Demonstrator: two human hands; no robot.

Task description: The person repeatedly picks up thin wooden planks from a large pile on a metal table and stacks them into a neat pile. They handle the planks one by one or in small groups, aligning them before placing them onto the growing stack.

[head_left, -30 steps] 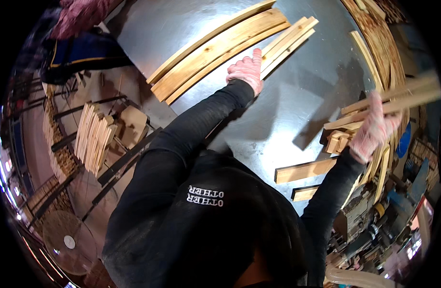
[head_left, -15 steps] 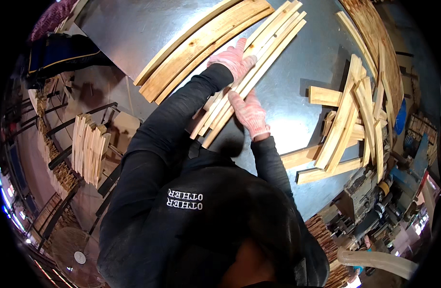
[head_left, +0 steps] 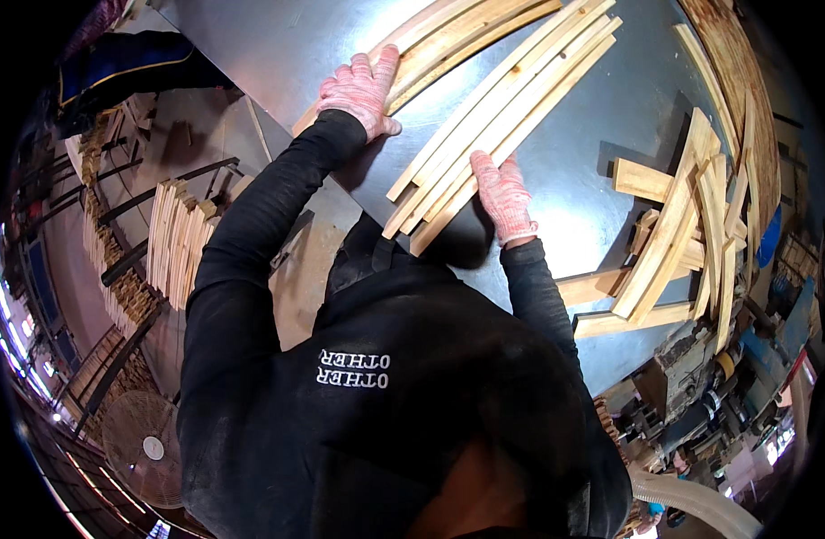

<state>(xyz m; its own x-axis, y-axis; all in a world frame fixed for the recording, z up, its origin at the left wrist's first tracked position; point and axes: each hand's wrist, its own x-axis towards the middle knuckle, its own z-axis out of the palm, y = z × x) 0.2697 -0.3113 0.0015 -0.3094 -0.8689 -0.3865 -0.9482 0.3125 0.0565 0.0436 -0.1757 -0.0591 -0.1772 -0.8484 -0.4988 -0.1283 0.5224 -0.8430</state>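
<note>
My left hand (head_left: 359,92), in a pink-and-white glove, lies across the near ends of a group of curved wooden boards (head_left: 448,47). Its fingers are stretched out and the thumb stands apart. Against the right side of a bundle of long, slightly curved wooden strips (head_left: 507,112) rests my gloved right hand (head_left: 504,199), its visible fingers apart and one fingertip touching the outer strip. The strips lie side by side with their near ends staggered. Both groups are on a grey metal tabletop (head_left: 565,180). The glove backs partly hide the fingertips.
A loose pile of crossed wooden pieces (head_left: 669,229) lies at the table's right. Behind it is a large curved wood panel (head_left: 736,81). Stacked strips (head_left: 179,242) stand on a rack at left, above a round fan (head_left: 145,445). Machinery (head_left: 700,395) fills the lower right.
My left hand has left the strip bundle and moved left onto the curved boards. My right hand remains beside the bundle. The whole view has shifted, with the table items now farther right.
</note>
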